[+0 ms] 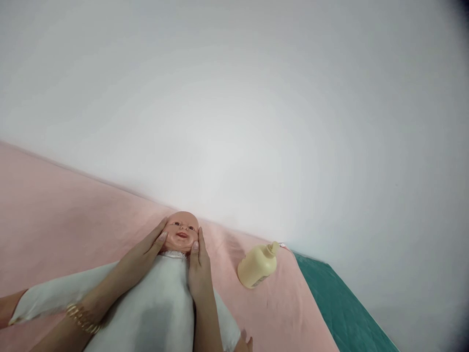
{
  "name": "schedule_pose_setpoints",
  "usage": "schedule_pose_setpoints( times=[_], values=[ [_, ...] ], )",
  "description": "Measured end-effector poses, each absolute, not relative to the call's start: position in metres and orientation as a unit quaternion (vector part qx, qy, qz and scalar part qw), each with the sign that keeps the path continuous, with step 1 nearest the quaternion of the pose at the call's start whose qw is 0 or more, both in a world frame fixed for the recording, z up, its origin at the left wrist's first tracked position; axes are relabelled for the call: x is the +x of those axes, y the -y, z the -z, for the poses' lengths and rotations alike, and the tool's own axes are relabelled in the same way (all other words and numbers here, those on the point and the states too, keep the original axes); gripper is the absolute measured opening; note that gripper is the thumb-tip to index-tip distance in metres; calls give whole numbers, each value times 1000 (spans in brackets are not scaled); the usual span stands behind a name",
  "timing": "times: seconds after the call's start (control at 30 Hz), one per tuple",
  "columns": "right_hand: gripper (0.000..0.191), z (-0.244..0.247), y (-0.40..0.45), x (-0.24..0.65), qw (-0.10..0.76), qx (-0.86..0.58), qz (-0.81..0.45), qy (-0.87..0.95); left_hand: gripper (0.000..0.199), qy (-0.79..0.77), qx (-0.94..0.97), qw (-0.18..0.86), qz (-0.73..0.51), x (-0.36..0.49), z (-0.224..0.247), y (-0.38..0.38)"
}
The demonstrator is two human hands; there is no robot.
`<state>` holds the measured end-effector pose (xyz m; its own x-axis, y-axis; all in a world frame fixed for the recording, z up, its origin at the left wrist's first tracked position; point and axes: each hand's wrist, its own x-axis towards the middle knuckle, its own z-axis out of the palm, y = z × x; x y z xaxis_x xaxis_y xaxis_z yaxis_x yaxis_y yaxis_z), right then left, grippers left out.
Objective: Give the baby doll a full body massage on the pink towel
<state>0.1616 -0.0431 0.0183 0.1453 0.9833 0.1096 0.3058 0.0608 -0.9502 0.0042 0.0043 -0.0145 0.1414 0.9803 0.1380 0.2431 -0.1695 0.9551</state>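
Note:
A bald baby doll (154, 303) in a white garment lies face up on a pink cloth (91, 220), its arms spread to both sides. My left hand (146, 249) lies along the doll's cheek on the left of the view, fingers stretched toward the top of its head; a beaded gold bracelet is on that wrist. On the opposite cheek rests my right hand (200, 266), fingers extended upward and flat against the side of the head. The doll's face shows between both palms.
A pale yellow pump bottle (257, 265) stands on the pink cloth to the right of the doll. Behind the cloth rises a white wall (234, 122). A green quilted surface (340, 298) extends at the lower right.

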Motion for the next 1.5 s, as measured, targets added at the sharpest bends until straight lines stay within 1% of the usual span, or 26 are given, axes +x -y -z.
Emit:
schedule_pose_setpoints(
  times=[0.17,0.3,0.4,0.5,0.6,0.83,0.97,1.2,1.33,1.5],
  values=[
    [74,-23,47,160,488,-577,-364,544,83,-504,627,426,-414,4,11,-4],
    [83,-23,48,158,512,-539,-388,545,84,-496,630,405,-439,5,15,-4],
    [87,-21,46,157,522,-534,-399,533,84,-485,625,421,-443,6,9,-1],
    [83,-20,45,157,528,-537,-386,533,85,-469,635,441,-428,5,-1,3],
    [79,-19,45,157,528,-547,-372,533,80,-479,645,424,-418,3,-5,4],
    [72,-20,45,162,503,-556,-363,553,80,-497,639,406,-425,4,8,1],
    [74,-22,45,163,482,-572,-361,557,79,-503,638,402,-423,4,15,-1],
    [78,-22,44,163,484,-569,-369,553,77,-490,634,408,-436,4,19,-5],
    [77,-24,44,162,483,-582,-378,535,76,-486,634,419,-431,4,19,-6],
    [86,-19,43,161,501,-554,-400,531,83,-488,628,419,-439,5,13,-2]
  ],
)
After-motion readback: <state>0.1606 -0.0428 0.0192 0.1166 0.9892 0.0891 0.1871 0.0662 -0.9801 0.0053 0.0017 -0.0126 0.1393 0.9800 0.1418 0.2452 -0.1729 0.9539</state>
